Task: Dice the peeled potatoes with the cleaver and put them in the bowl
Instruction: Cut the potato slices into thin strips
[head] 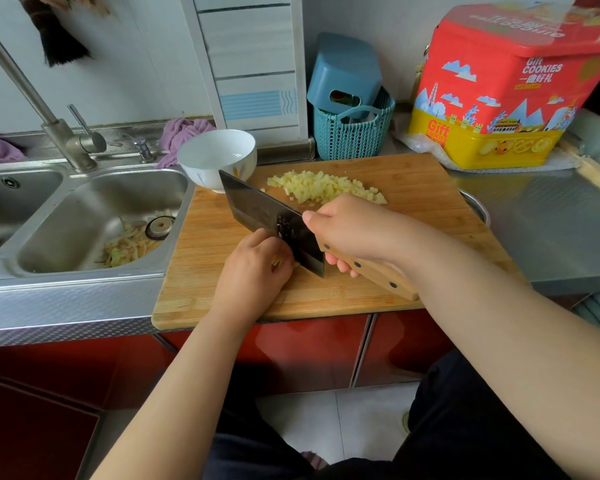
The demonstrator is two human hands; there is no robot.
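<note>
The cleaver (pixel 271 220) is gripped by its wooden handle in the right hand (pixel 347 226), the fingers being curled under the handle and the thumb laid forward toward the blade. Its long axis is set on a diagonal across the cutting board (pixel 413 188), with the handle end pointed toward the near right edge and the blade's far corner pointed toward the bowl (pixel 217 157) at the far left; the cutting edge is turned down and to the left. The left hand (pixel 253 268) is held with curled fingers over a small piece of potato (pixel 277 260), of which only a pale sliver is seen beneath the fingers, just beside the flat of the blade. A heap of diced potato (pixel 326 187) is spread on the far part of the board, beyond the right hand. The bowl is stood upright at the board's far-left corner, near the sink (pixel 84 209), in which peelings are seen. Bare board is left to the left of the blade and along the near edge, which overhangs the counter front. A red and yellow cookie tin (pixel 499 91) and a teal basket (pixel 350 136) are placed behind the board.
</note>
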